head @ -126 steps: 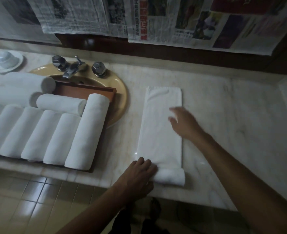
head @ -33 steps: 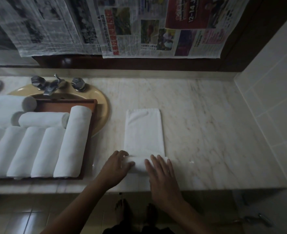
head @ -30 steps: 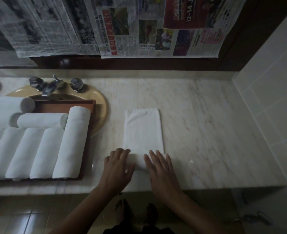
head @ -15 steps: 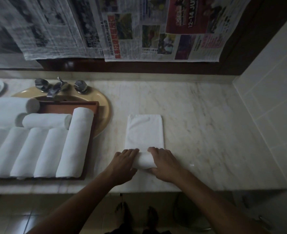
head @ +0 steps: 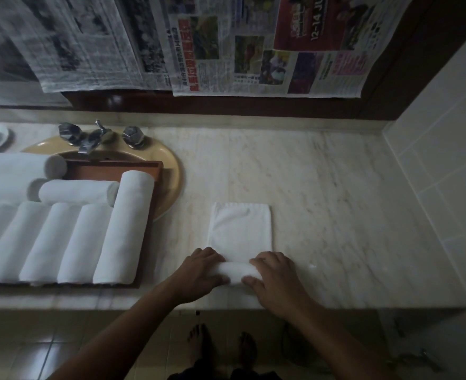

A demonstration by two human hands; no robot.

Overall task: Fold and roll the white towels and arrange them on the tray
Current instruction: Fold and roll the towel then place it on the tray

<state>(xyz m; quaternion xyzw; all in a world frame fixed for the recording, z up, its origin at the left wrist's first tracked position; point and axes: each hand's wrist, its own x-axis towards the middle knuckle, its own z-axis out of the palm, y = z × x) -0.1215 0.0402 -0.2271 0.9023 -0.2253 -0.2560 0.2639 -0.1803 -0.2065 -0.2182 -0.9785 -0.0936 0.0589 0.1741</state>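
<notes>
Right at the near edge of the marble counter [head: 336, 193] lies the white towel [head: 241, 231], folded into a narrow strip that points away from the person. Its near end is wound into a tight roll. The left hand [head: 198, 272] grips the roll's left end and the right hand [head: 274, 278] its right end, fingers curled over the top and thumbs tucked on the near side.

To the left, well apart from the strip, a wooden tray [head: 144, 167] carries the rolled towels [head: 124, 229]: a row lying side by side, with more set crosswise behind them. The tray's far corner rests over a yellow basin [head: 172, 174] below a chrome tap [head: 93, 138].

Newspaper sheets [head: 226, 50] hang on the wall behind. A red advert on them reads "12-14 JU", cut off by the frame; the rest of the print is too small to read.
</notes>
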